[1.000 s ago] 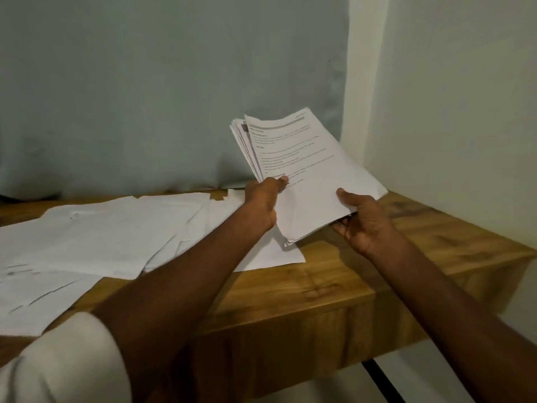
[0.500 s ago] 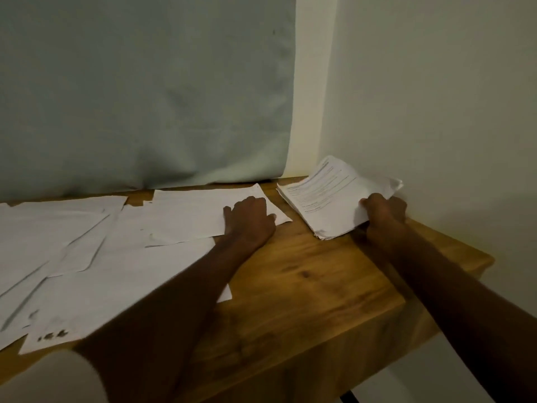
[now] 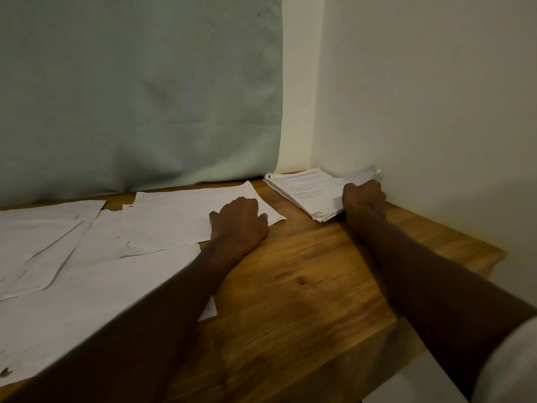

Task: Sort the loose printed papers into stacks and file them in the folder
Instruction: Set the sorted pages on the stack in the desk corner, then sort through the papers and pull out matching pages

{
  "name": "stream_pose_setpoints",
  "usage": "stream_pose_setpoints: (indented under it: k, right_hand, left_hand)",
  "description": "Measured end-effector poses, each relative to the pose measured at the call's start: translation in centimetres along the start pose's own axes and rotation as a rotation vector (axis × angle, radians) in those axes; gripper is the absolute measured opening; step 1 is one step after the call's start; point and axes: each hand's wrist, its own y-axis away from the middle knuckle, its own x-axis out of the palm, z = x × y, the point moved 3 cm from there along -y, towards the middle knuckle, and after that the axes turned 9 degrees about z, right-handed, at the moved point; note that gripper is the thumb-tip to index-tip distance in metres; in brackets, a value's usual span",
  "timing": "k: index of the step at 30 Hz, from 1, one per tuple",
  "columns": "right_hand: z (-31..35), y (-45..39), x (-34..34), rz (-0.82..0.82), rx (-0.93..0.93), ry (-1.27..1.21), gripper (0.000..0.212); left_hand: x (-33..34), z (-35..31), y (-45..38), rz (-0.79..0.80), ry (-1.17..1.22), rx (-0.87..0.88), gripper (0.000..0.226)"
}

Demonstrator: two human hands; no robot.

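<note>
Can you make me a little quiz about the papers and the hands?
1. True or false: the stack of printed papers lies in the corner by the wall.
2. Which hand has its grip on that stack: A left hand, B right hand?
3. What is the desk made of?

Key
1. True.
2. B; the left hand rests on a loose sheet.
3. Wood.

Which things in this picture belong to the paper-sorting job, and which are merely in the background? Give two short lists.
Part of the job:
- stack of printed papers, gripped by the right hand
- loose sheets, with the left hand resting on one
- wooden table that carries them

Just there:
- pale green cloth behind the table
- cream wall

No folder is in view.
</note>
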Motion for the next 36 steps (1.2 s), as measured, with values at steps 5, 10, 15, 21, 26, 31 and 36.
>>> stream_pose_setpoints:
  k: [5, 10, 15, 21, 26, 31, 36]
  right_hand:
    - [-0.4, -0.5, -0.4, -0.047, -0.003, -0.06, 0.04]
    - [-0.4, -1.2, -0.2, -0.04, 0.028, -0.087, 0.042]
    - [0.0, -1.9, 0.6, -0.032, 0.039, -0.062, 0.041]
    - [-0.1, -2.0, 1.0, -0.047, 0.03, -0.015, 0.06]
    - [-0.1, -1.2, 1.1, -0.119, 0.01, 0.139, 0.089]
    - [0.2, 1.0, 0.5, -0.189, -0.086, 0.426, 0.078]
    - [1.8, 4.5, 0.4, -0.238, -0.573, 0.615, 0.03]
  left_hand:
    - [0.0, 0.1, 0.3, 0.01, 0.002, 0.01, 0.038]
    - [-0.1, 0.0, 0.4, 0.013, -0.002, 0.019, 0.037]
    - [0.0, 0.0, 0.2, 0.021, -0.022, 0.009, 0.041]
    - [0.2, 0.2, -0.2, 0.002, 0.026, -0.012, 0.051]
    - [0.2, 0.4, -0.2, -0.035, 0.012, -0.038, 0.056]
    - [-0.9, 0.4, 0.6, -0.14, 0.117, -0.039, 0.044]
    - [-4.2, 1.2, 2.7, -0.23, 0.197, 0.045, 0.038]
